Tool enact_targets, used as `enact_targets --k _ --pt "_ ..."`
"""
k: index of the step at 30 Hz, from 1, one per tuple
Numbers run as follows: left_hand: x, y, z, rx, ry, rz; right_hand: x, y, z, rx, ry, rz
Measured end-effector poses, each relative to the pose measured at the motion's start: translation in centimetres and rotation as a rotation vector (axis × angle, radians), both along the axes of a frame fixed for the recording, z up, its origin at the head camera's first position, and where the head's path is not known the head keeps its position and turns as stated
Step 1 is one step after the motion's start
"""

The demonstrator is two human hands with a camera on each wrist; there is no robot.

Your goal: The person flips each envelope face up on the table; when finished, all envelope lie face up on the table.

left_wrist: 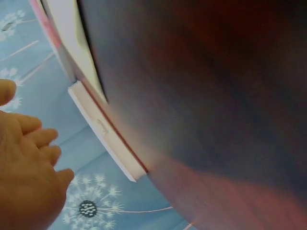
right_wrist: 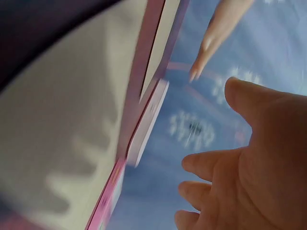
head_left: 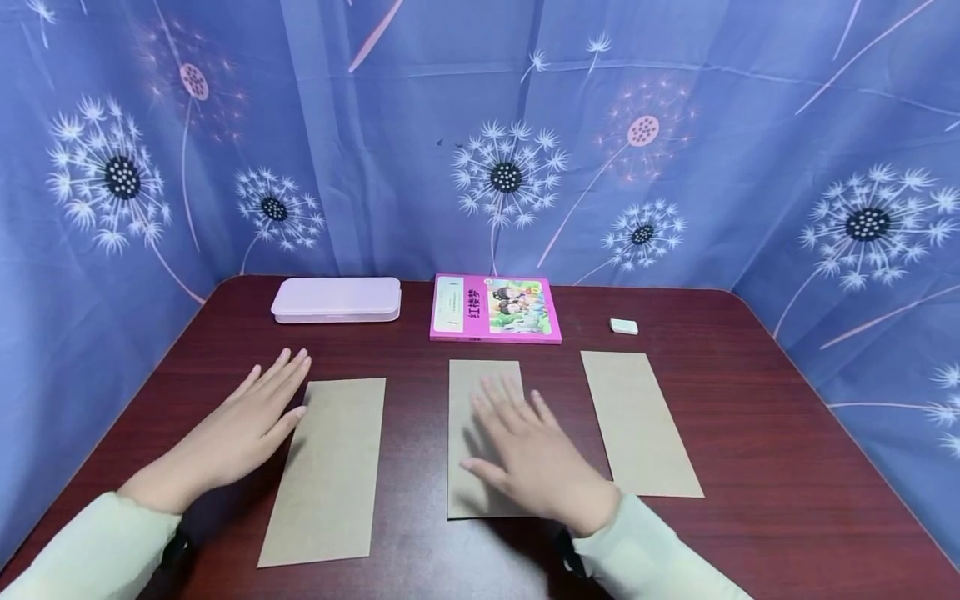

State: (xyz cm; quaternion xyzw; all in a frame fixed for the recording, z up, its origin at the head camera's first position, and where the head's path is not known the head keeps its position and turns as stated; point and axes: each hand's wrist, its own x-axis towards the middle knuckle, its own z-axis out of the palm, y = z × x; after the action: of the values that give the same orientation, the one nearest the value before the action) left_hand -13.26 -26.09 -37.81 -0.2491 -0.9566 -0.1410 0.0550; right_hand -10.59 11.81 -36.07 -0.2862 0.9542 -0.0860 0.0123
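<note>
My left hand point(head_left: 236, 429) hovers over the left edge of the left brown cardboard sheet point(head_left: 330, 475), fingers straight and nothing held. Above the middle cardboard sheet point(head_left: 468, 450) is my right hand point(head_left: 536, 458), slightly blurred, its fingers spread and its shadow falling on the sheet. The right cardboard sheet point(head_left: 641, 425) lies at a slant beyond that hand. Both wrist views show the palms apart from the table: the left hand point(left_wrist: 29, 167) with loosely bent fingers, the right hand point(right_wrist: 249, 163) over a sheet with finger shadows.
Along the back of the dark red table point(head_left: 750, 400) lie a pale pink case point(head_left: 337, 300), a pink book point(head_left: 495, 308) with a cartoon cover, and a small white eraser point(head_left: 624, 326). A blue dandelion-print curtain point(head_left: 405, 167) hangs behind and at both sides.
</note>
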Motion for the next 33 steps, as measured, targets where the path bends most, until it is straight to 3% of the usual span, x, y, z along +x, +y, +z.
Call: enact_targets --k 6,12,19,23,33 --pt "-2.4 -0.3 0.1 -0.009 -0.118 -0.041 1.1 -4.9 0.1 0.107 0.036 0.2" --pt "-4.0 -0.2 -0.3 -0.052 -0.086 -0.073 2.8 -9.0 0.0 0.296 0.09 0.342" --pt "-5.4 -0.4 -0.7 -0.087 0.02 -0.131 3.3 -11.6 -0.6 0.479 0.151 0.349" --pt "-5.7 -0.4 -1.1 -0.082 0.086 -0.182 3.3 -12.4 -1.0 0.527 0.168 0.335" --pt "-5.4 0.1 -1.5 -0.147 0.094 -0.217 3.1 -12.8 -1.8 0.579 0.235 0.341"
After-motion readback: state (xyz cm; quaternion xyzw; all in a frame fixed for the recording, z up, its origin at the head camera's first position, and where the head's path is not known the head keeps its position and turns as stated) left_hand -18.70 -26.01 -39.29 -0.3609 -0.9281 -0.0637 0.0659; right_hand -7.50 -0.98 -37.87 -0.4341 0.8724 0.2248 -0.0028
